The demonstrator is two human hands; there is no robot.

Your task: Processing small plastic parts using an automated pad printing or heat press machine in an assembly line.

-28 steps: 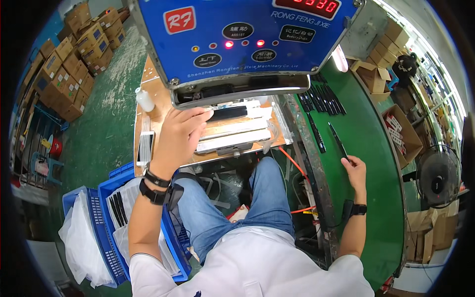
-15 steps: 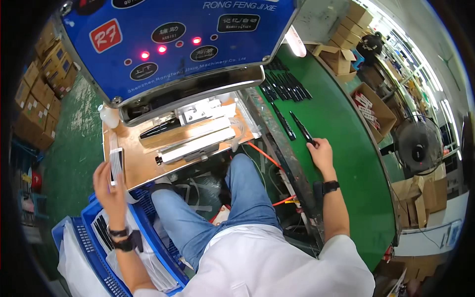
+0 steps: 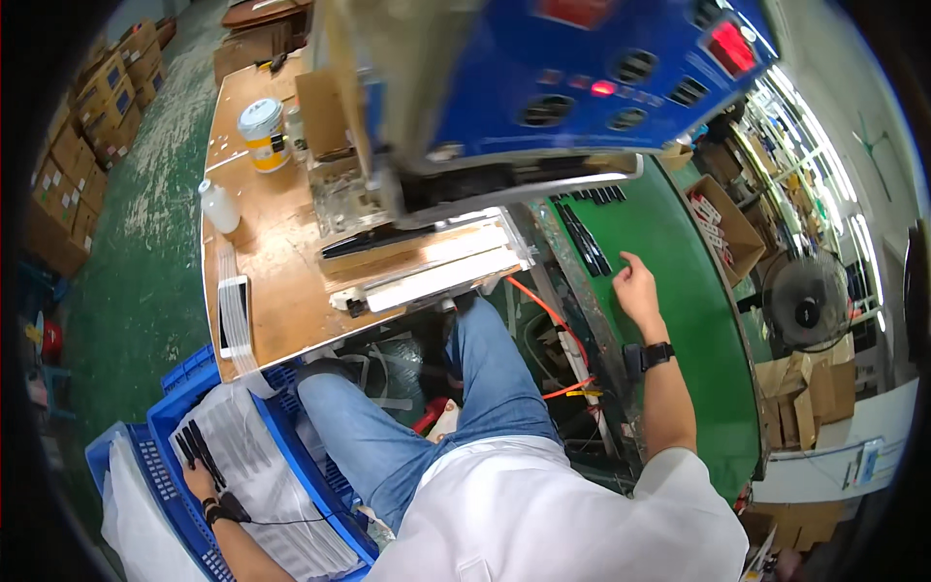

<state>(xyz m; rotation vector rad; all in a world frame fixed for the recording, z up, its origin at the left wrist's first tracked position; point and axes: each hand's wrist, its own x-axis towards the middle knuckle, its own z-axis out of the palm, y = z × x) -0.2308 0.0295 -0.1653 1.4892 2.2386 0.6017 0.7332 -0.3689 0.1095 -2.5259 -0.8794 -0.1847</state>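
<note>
Green bench point(image 3: 706, 388), wooden table point(image 3: 281, 301) | left hand point(image 3: 200, 482): grip unclear | right hand point(image 3: 637, 289): fingers apart | cartons point(image 3: 60, 189), fan point(image 3: 809, 308)

Floor point(image 3: 145, 223): green, kinda scuffed to my left
Boxes point(image 3: 73, 179): cardboard, stacked way off left
Lights point(image 3: 819, 136): bright white tubes, my right
Fan point(image 3: 807, 308): dark, round, also right

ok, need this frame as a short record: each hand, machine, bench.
left hand: in blue crate, at black sticks; grip unclear
right hand: over green table, near dark rods; nothing visible in it
machine: blue panel, blurred, red light lit; black piece below
bench: white bottle, phone, white-and-yellow tub
</note>
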